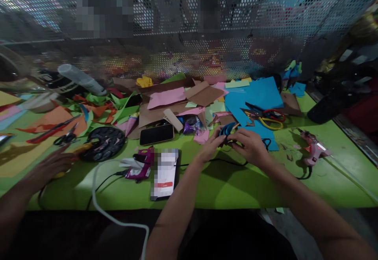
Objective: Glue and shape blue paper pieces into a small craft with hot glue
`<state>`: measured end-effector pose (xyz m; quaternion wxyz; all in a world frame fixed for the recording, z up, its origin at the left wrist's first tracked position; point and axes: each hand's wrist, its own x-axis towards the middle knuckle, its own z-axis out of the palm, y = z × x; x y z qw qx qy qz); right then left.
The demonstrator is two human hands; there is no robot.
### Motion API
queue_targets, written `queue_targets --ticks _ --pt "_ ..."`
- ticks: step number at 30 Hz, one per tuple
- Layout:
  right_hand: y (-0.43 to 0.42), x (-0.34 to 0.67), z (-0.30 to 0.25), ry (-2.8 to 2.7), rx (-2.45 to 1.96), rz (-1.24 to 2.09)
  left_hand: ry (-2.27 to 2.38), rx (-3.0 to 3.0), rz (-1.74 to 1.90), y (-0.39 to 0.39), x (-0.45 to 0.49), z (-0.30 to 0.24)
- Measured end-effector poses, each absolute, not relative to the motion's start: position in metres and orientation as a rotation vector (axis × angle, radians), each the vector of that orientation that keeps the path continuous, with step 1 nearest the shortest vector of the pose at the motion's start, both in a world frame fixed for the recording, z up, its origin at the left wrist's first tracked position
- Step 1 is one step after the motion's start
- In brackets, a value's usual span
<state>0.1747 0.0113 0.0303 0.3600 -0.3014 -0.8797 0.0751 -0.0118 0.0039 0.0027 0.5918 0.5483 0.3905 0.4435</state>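
Observation:
Above the green table, both my hands meet around a small curled blue paper piece (227,129) with several layers, petal-like in form. My left hand (212,145) grips it from the left with closed fingers. From the right, the fingertips of my right hand (248,145) pinch its lower edge; the exact contact is partly hidden. Scissors with red and yellow handles (270,118) lie just beyond my right hand on blue paper sheets (256,92). A pink glue gun (314,149) rests to the right, its cord and a glue stick trailing from it.
A phone with a lit screen (164,173), a purple power strip (140,165) and a dark phone (156,134) are left of my arms. A co-worker's hand (54,161) is near a black palette-shaped tray (103,143). Paper scraps (168,96) line the back, below a perforated metal panel (177,51).

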Motion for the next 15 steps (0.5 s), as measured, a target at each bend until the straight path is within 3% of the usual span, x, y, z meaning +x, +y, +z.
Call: queue_targets --ticks 15 --pt "0.0085 0.1714 0.0278 -2.141 -0.812 0.384 0.937 1.316 1.049 0.0043 -0.0115 0.0026"
